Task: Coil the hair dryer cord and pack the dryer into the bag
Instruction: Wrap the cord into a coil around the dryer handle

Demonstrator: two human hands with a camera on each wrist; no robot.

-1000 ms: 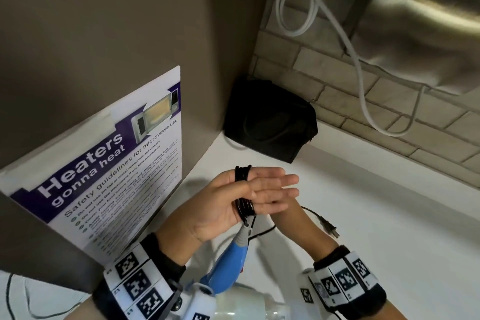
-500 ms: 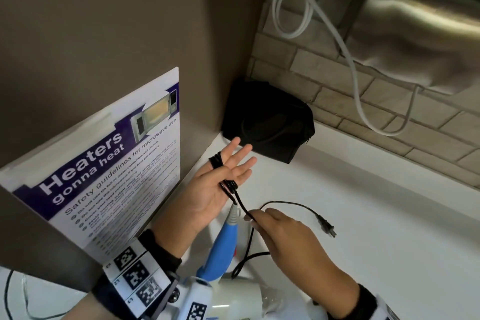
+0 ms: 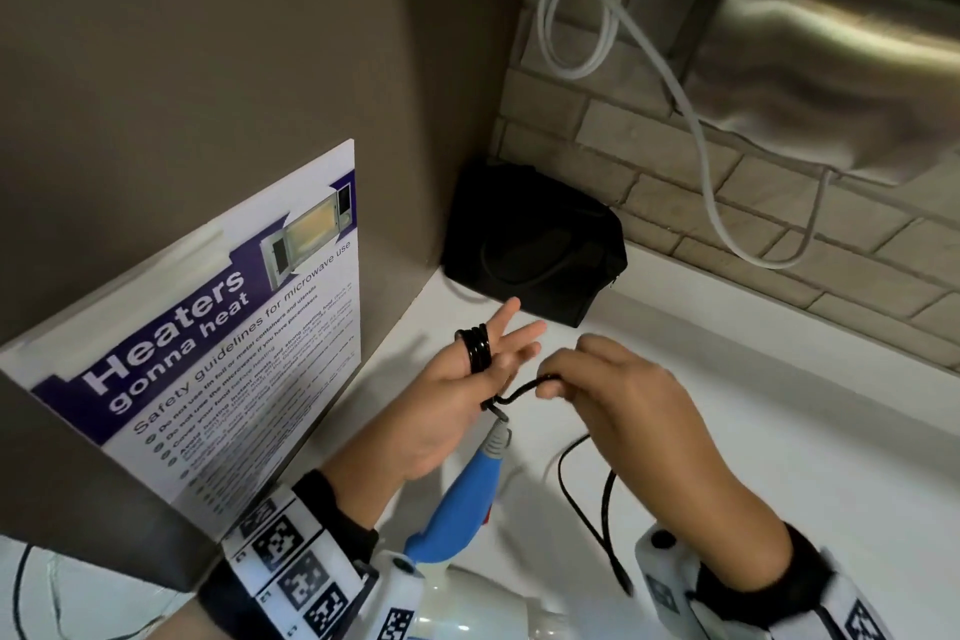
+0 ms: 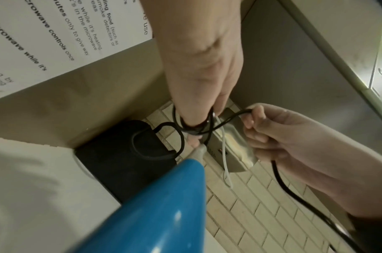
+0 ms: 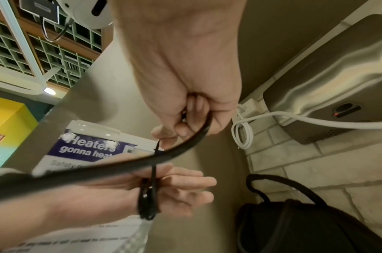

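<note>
My left hand (image 3: 470, 390) is held out over the white counter with straight fingers, and several turns of the black cord (image 3: 479, 347) are wound round them. My right hand (image 3: 576, 379), just to its right, pinches the cord's free run (image 3: 524, 387). Slack cord (image 3: 587, 509) loops down onto the counter. Below the hands is the hair dryer with its blue handle (image 3: 457, 504), white body at the frame's bottom. The black bag (image 3: 530, 244) sits in the far corner. The right wrist view shows the coil (image 5: 147, 202) on the left fingers (image 5: 185, 181).
A grey panel with a microwave safety poster (image 3: 223, 343) stands close on the left. On the brick wall behind hang a steel hand dryer (image 3: 841, 42) and a looping white cable (image 3: 691, 120). The white counter (image 3: 779, 405) stretches to the right.
My right hand has risen from low beside the dryer handle to the level of the left fingers, bringing the cord with it. The slack loop has shifted nearer to me.
</note>
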